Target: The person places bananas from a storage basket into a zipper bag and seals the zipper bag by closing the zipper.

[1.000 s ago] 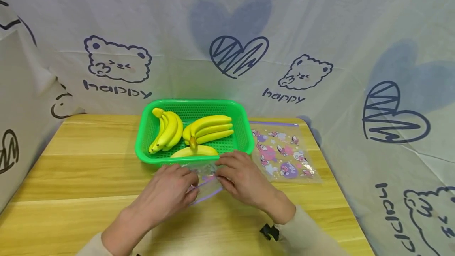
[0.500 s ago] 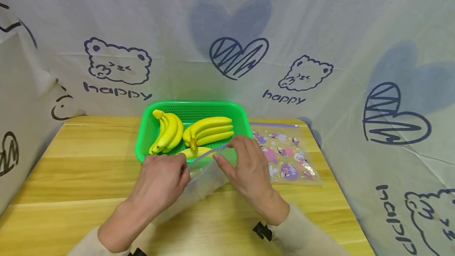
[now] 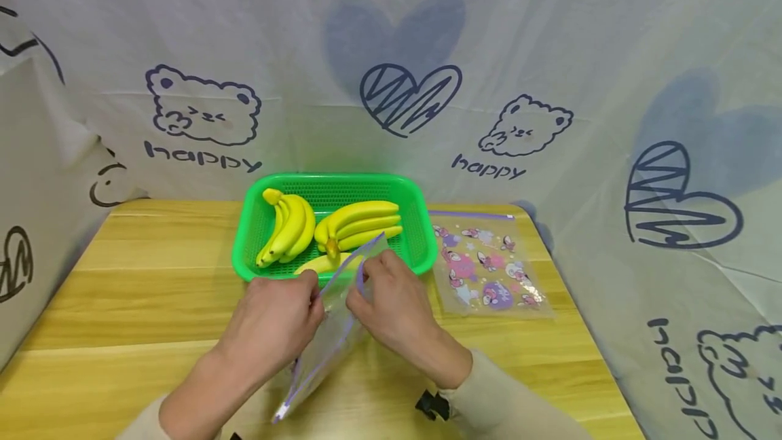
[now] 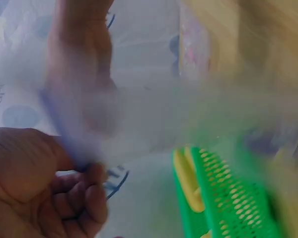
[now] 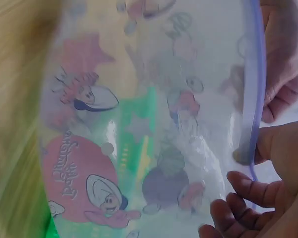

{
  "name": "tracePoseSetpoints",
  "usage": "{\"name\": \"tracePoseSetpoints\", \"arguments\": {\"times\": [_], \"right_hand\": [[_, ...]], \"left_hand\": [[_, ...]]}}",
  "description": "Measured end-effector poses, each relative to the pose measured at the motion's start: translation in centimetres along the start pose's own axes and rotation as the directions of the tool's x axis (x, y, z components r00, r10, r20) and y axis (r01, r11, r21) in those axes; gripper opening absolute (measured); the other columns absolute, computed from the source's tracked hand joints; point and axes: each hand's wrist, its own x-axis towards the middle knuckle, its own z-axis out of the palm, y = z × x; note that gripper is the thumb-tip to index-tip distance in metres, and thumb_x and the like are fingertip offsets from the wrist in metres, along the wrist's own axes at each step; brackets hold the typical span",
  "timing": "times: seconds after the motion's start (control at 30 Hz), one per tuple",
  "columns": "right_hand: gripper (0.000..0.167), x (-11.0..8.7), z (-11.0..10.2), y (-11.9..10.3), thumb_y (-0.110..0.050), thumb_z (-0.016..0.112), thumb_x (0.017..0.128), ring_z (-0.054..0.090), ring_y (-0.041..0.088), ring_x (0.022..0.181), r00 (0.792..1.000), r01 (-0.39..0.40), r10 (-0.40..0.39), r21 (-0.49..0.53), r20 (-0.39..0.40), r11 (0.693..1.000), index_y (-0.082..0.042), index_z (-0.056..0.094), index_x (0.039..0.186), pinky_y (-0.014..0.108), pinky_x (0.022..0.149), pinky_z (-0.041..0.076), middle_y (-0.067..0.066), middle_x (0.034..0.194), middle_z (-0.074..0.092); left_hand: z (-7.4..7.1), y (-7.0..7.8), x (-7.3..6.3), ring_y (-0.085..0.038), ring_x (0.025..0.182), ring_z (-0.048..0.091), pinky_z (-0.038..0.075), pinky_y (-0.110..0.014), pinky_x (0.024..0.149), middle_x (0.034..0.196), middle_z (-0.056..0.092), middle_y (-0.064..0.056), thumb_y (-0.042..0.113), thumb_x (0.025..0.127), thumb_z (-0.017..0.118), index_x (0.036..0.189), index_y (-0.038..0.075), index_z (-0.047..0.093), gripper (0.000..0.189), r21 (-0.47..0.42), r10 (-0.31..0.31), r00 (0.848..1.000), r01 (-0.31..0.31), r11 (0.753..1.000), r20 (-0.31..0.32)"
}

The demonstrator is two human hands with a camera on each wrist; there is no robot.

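Note:
A clear zip-lock bag [image 3: 330, 341] with a purple zip strip hangs between both hands, its mouth parted. My left hand [image 3: 271, 318] pinches one side of the mouth between thumb and curled fingers. With thumb and fingers, my right hand [image 3: 397, 301] grips the opposite side; in the right wrist view its thumb shows through the printed plastic. Just beyond, a green basket [image 3: 332, 178] holds yellow bananas: a bunch on the left [image 3: 293, 226], a bunch on the right [image 3: 363, 219], and a banana [image 3: 320, 263] near the front, partly hidden by the bag.
A second printed zip-lock bag [image 3: 485, 263] lies flat on the wooden table [image 3: 153, 277], right of the basket. Behind the table hangs a pale cloth [image 3: 318, 127] with bear and heart drawings. Another cloth side [image 3: 684, 277] borders the table's right edge.
The bag's zipped edge has been lifted from the table and drawn apart at the mouth. The right hand rose, then moved left and toward the person. The basket and bananas stay put.

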Motion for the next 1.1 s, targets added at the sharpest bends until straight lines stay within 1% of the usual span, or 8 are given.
{"name": "tracePoseSetpoints", "arguments": {"times": [0.07,0.17,0.33,0.5,0.6,0.8,0.93,1.1], "right_hand": [[0.012,0.3,0.0,-0.1,-0.020,0.073,0.088,0.053,0.018,0.073,1.000,0.017,-0.016,-0.018,0.010,1.000,-0.011,0.065,0.085,0.030,0.061,0.044,0.002,0.087,0.057],[0.011,1.1,-0.1,-0.3,-0.018,0.072,0.091,0.058,0.021,0.079,0.998,0.025,-0.025,-0.005,0.062,1.000,-0.012,0.065,0.086,0.035,0.069,0.049,0.004,0.089,0.063],[0.008,2.4,0.2,-0.9,-0.017,0.064,0.100,0.062,0.021,0.090,0.968,0.068,-0.100,0.143,0.229,0.987,-0.010,0.068,0.098,0.038,0.082,0.052,0.007,0.098,0.071],[0.012,3.1,0.7,-1.4,-0.019,0.059,0.106,0.063,0.017,0.098,0.919,0.109,-0.213,0.305,0.333,0.946,-0.012,0.067,0.112,0.032,0.088,0.051,0.004,0.109,0.072],[0.011,3.3,0.9,-1.4,-0.019,0.058,0.107,0.063,0.015,0.094,0.913,0.104,-0.218,0.318,0.346,0.942,-0.012,0.066,0.111,0.029,0.085,0.050,0.004,0.108,0.072],[0.013,3.4,1.1,-0.5,-0.016,0.058,0.105,0.054,0.012,0.059,0.949,-0.031,-0.029,0.183,0.314,0.983,-0.009,0.064,0.114,0.025,0.056,0.041,0.001,0.076,0.063],[0.023,3.3,1.0,0.7,-0.014,0.063,0.099,0.045,0.010,0.048,0.954,-0.149,0.103,0.148,0.281,0.978,-0.008,0.062,0.122,0.025,0.046,0.036,-0.004,0.067,0.057],[0.014,3.0,0.2,2.9,-0.012,0.064,0.097,0.039,0.011,0.046,0.958,-0.147,0.142,-0.001,0.249,0.989,-0.009,0.062,0.110,0.026,0.043,0.031,-0.005,0.057,0.047]], "left_hand": [[-1.0,-0.3,-0.2,-0.010,0.045,0.039,0.036,-0.034,0.047,0.053,0.042,0.010,0.008,0.088,0.068,0.071,0.016,0.054,0.023,0.007,-0.046,0.994,0.046,0.999,0.097],[-2.7,-0.5,-0.4,-0.014,0.048,0.041,0.033,-0.035,0.046,0.054,0.042,0.008,0.011,0.088,0.066,0.068,0.019,0.051,0.026,0.030,-0.125,0.965,0.121,0.992,0.231],[-5.1,-0.3,-1.1,-0.015,0.049,0.039,0.029,-0.034,0.046,0.053,0.039,0.008,0.017,0.086,0.069,0.062,0.022,0.046,0.033,0.034,-0.199,0.922,0.200,0.979,0.331],[-6.4,0.3,-1.6,-0.015,0.049,0.036,0.031,-0.036,0.051,0.054,0.039,0.009,0.020,0.087,0.068,0.065,0.023,0.046,0.031,0.048,-0.202,0.936,0.196,0.979,0.289],[-6.2,0.2,-1.6,-0.015,0.047,0.037,0.033,-0.036,0.054,0.053,0.039,0.009,0.020,0.088,0.069,0.066,0.022,0.046,0.032,0.097,-0.169,0.957,0.150,0.984,0.235],[-3.8,-0.7,-0.7,-0.016,0.047,0.040,0.040,-0.042,0.056,0.053,0.040,0.007,0.016,0.089,0.068,0.066,0.020,0.046,0.032,0.144,-0.156,0.970,0.130,0.981,0.187],[-2.3,-1.3,-0.1,-0.019,0.053,0.045,0.042,-0.047,0.062,0.057,0.045,0.004,0.013,0.087,0.067,0.068,0.018,0.049,0.026,0.138,-0.182,0.973,0.162,0.977,0.144],[-1.4,-2.2,0.1,-0.027,0.060,0.051,0.040,-0.047,0.061,0.064,0.052,-0.004,0.006,0.081,0.068,0.071,0.011,0.057,0.016,0.171,-0.187,0.980,0.174,0.970,0.063]]}}
